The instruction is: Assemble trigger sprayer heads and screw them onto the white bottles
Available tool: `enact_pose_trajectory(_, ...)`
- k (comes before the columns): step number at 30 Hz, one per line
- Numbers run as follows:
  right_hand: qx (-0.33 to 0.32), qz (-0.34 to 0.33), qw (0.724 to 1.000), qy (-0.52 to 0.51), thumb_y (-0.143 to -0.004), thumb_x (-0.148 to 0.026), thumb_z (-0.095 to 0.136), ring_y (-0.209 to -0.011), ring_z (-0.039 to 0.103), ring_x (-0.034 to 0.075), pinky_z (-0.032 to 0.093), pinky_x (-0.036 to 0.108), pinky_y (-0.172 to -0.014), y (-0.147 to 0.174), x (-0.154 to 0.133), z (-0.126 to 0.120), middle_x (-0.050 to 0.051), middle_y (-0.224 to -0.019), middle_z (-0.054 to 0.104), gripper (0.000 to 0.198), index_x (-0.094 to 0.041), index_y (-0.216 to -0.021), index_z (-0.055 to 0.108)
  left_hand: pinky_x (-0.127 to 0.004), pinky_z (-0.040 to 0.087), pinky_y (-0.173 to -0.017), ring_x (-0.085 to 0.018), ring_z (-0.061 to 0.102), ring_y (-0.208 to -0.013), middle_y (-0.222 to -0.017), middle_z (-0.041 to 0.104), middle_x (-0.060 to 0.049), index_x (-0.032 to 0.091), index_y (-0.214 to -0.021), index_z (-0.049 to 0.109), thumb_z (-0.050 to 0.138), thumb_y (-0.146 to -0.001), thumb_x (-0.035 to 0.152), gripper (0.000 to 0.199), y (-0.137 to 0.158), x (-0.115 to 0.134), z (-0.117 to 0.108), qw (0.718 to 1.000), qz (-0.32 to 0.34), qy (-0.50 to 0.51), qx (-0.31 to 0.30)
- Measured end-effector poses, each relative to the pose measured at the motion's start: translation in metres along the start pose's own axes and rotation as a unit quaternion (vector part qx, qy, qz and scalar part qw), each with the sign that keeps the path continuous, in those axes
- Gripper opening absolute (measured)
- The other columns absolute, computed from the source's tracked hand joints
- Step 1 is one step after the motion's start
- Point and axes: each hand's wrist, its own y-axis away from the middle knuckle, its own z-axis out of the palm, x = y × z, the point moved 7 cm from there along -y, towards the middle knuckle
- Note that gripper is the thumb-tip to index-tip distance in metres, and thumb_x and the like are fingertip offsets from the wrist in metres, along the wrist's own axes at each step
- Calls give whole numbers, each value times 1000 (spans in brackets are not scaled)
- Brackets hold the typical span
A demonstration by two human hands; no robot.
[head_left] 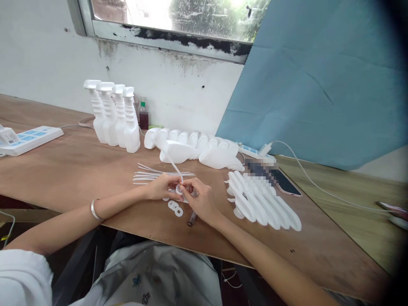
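Observation:
Both hands meet over the table's front middle. My left hand (163,187) is closed around a small white round collar (179,189). My right hand (201,199) pinches the lower end of a thin white tube (174,165), which slants up and left from the fingers. The fingers hide how tube and collar sit together. Several loose white tubes (143,175) lie just behind my left hand. Near my fingers on the tabletop are several flat white ring washers (175,207). A small dark cylindrical object (191,219) lies beside my right wrist.
Several white spray bottles (132,123) stand upright at the back left, and more white bottles (219,154) lie on their sides behind my hands. White trigger-shaped parts (264,204) lie in a row at right, near a phone (288,185). A power strip (35,138) sits far left.

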Motion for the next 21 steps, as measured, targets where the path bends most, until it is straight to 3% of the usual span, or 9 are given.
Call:
enact_pose_trajectory(6,-14,21,997,-69,-81,-31,52,-77,56,15,46,30,-72,5,2,-3,3,-84,61,12,-23,-88,58,-23,46,-67,-16,58,-80,-86,64,-4,12,-89,54,69,-63,32,36,2,3,-3,1000,-16,-3,12)
enact_pose_trajectory(9,53,68,989,-120,-70,-33,65,-92,54,18,44,34,-83,7,12,-8,5,-105,56,40,-24,-106,49,-26,47,-70,-16,58,-80,-86,63,-5,12,-89,53,68,-65,31,34,3,4,-15,997,-9,36,74)
enact_pose_trajectory(11,73,116,970,-199,-63,-33,72,-98,53,19,44,35,-86,6,23,-5,7,-112,53,55,-24,-110,45,-27,47,-69,-15,58,-79,-87,61,-5,12,-88,53,70,-63,31,36,5,3,-28,987,6,64,146)
enact_pose_trajectory(14,45,178,924,-337,-60,-33,73,-95,57,19,48,34,-81,3,36,9,6,-106,58,53,-23,-104,47,-27,47,-67,-15,57,-77,-86,59,-4,12,-84,53,74,-58,30,38,6,-1,-38,974,21,92,205)
enact_pose_trajectory(18,30,248,876,-412,-63,-33,71,-81,61,17,50,31,-71,5,49,16,3,-90,65,44,-22,-100,51,-29,46,-73,-16,57,-79,-89,59,-6,12,-89,55,74,-59,29,39,2,0,-35,984,24,67,161)
enact_pose_trajectory(21,27,275,855,-438,-62,-31,72,-76,61,15,50,28,-68,8,53,17,2,-85,65,35,-20,-91,57,-31,45,-78,-18,57,-88,-96,60,-8,13,-102,54,71,-63,31,46,0,9,-47,991,16,15,129)
